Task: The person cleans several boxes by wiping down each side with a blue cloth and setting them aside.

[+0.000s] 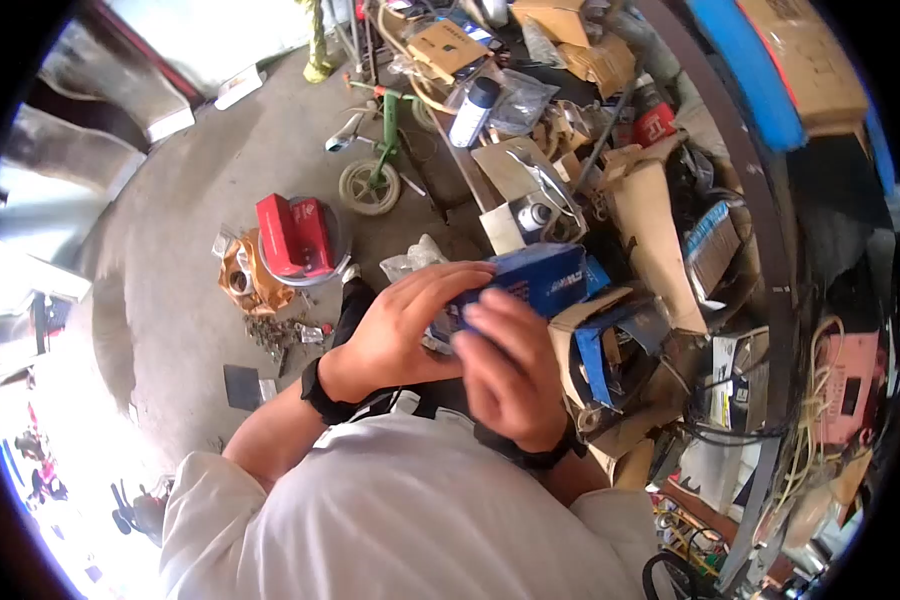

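Note:
A blue box [555, 280] with white lettering is held up in front of my body, near the cluttered bench. Wrapped round its near left end is my left hand [410, 320], with a black band on the wrist. My right hand [510, 370] is at the near side of the box, slightly blurred, its fingers bent and apart from one another; whether it touches the box is unclear. Part of the box's near end is hidden behind my fingers.
Open cardboard boxes [645, 215] and a spray can [473, 112] crowd the bench at the right. A small green bike [388, 125] stands on the floor ahead. Red boxes [295, 235] lie on a round tub, beside an orange-brown bag [242, 275].

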A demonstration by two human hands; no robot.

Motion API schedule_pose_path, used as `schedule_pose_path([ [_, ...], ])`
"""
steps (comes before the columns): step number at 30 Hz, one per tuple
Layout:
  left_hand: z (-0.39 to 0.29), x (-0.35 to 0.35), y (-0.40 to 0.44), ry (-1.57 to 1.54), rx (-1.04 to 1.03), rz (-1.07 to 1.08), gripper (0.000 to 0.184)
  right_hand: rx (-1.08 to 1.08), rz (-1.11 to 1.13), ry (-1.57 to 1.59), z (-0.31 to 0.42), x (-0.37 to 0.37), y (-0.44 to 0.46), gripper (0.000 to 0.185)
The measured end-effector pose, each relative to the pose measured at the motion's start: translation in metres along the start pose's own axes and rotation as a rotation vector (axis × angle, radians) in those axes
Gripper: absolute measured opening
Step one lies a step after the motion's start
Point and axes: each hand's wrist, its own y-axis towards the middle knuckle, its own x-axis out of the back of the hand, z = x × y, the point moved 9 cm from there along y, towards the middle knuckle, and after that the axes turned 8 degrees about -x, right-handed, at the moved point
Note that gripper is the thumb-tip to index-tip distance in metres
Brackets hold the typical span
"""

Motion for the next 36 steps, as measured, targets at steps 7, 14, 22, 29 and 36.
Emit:
schedule_pose_path([
  [7,-0.017,-0.007,0.009,-0.053,-0.079,0.046,0.075,-0.392,-0.293,-0.074,-0.076,0.064,-0.002,0.028],
  [14,0.015,-0.018,0.007,-0.029,0.013,0.043,0.076,-0.15,-0.001,0.149,-0.02,0.032,0.034,0.039],
  [22,0.022,0.026,0.058,-0.275,-0.131,0.049,0.071,-0.574,-0.396,-0.099,-0.118,0.099,0.045,0.023],
  [29,0.037,0.05,0.118,-0.22,-0.254,0.223,0.072,-0.226,-0.19,-0.15,-0.032,0.046,0.116,0.042],
  [36,0.109,0.083,0.168,-0.806,0.049,-0.034,0.078,-0.268,-0.992,-0.571,-0.012,0.115,0.085,0.021],
])
